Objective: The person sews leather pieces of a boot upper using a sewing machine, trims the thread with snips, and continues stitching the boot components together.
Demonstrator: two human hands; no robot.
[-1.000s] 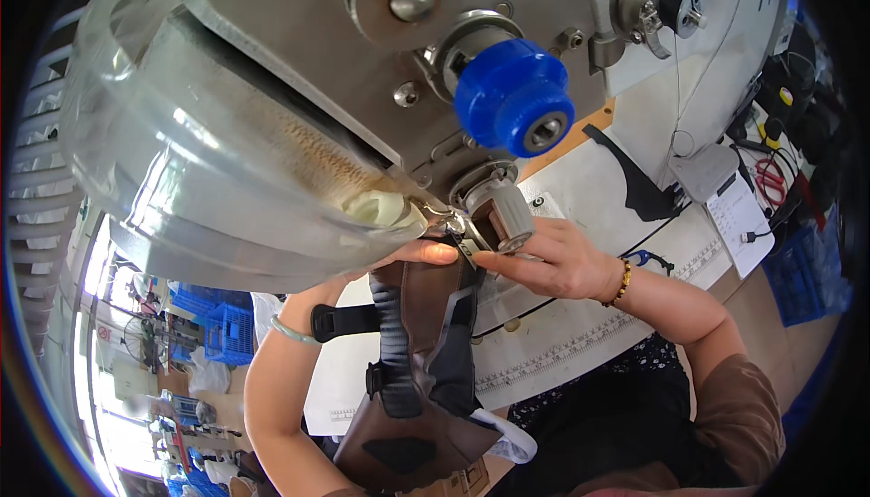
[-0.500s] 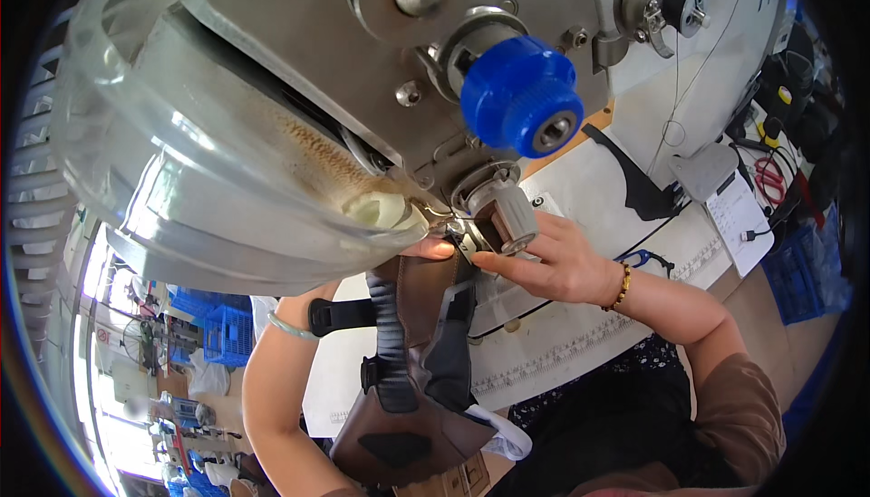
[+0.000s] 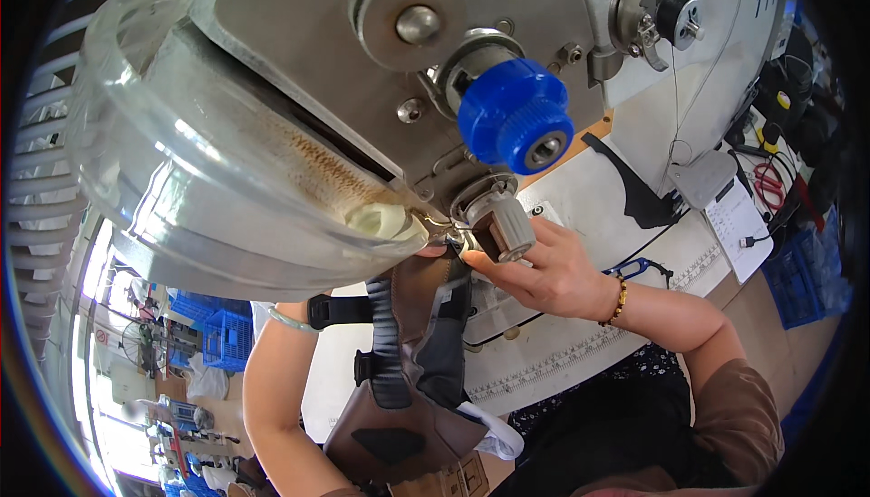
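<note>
A brown and grey shoe upper [image 3: 417, 352] with a black strap hangs under the head of a grey sewing machine [image 3: 362, 89], its top edge up at the needle area. My right hand [image 3: 553, 270] pinches that top edge beside a ribbed metal cylinder [image 3: 500, 223], below the blue knob [image 3: 517, 116]. My left forearm [image 3: 272, 388], a pale bangle on its wrist, reaches up from the lower left. My left hand is hidden behind the upper.
A clear curved guard [image 3: 172, 189] fills the upper left. The white table [image 3: 580, 352] has a ruler strip along its edge. On it lie a black cut piece [image 3: 634, 198], a paper sheet [image 3: 739, 225] and tools [image 3: 770, 180]. Blue crates [image 3: 227, 338] stand on the floor at left.
The machine head and blue knob sit a little further right in the picture. Both hands stay at the shoe upper under the needle area.
</note>
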